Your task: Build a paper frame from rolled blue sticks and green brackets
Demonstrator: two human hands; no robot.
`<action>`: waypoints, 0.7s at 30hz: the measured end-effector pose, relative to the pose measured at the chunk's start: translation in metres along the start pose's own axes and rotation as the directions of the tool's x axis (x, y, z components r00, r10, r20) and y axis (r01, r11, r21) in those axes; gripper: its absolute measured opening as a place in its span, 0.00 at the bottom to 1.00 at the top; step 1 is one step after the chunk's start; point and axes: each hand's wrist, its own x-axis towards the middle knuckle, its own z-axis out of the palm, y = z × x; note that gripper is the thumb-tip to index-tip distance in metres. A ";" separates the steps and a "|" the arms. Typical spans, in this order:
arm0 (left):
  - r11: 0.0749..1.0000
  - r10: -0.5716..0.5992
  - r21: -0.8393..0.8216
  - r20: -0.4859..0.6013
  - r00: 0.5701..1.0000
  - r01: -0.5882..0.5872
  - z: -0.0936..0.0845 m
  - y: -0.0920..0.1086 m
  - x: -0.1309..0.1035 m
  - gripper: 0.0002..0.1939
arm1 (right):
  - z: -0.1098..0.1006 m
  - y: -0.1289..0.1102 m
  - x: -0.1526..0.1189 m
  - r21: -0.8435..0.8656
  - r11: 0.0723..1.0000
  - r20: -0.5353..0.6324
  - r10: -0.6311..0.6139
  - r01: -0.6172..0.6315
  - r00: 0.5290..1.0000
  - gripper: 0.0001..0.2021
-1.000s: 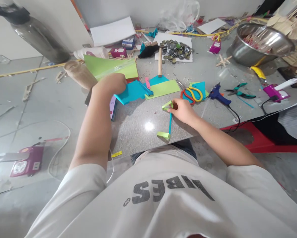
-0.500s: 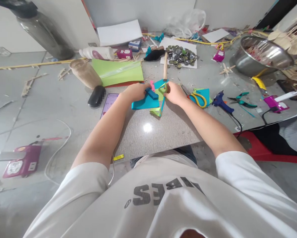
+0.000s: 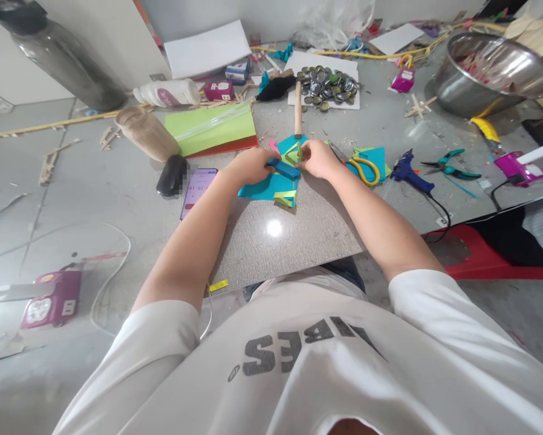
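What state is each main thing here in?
Left fingers: closed on a blue object
Right fingers: pinching a folded green strip
Phone: on, display lit
Pliers: spread open
Scissors: partly hidden, can't tell if open
Bowl: uncovered
Glue gun: lying on its side
White bottle: lying down
Tall bottle: standing

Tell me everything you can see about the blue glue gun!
The blue glue gun looks like dark, hard plastic. It lies on the grey table, to the right of the right hand, between some blue and green paper and the teal-handled pliers. Its handle slants toward the lower right, and a dark cord curves from that end toward the table's edge. Neither hand touches it. Its nozzle and trigger are too small to make out clearly.
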 end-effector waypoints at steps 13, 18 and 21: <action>0.992 -0.094 -0.082 -0.027 0.995 0.092 -0.031 0.004 -0.015 0.31 | -0.009 -0.002 -0.014 0.046 0.999 0.035 -0.007 0.006 0.999 0.26; 0.970 -0.223 -0.137 -0.164 0.961 0.202 -0.081 0.002 -0.056 0.23 | -0.018 0.000 -0.024 -0.043 0.999 0.004 -0.024 0.025 1.000 0.27; 0.954 -0.279 -0.242 -0.491 0.826 0.178 -0.108 -0.007 -0.091 0.23 | -0.022 -0.002 -0.029 -0.084 0.996 -0.001 -0.022 0.022 1.000 0.17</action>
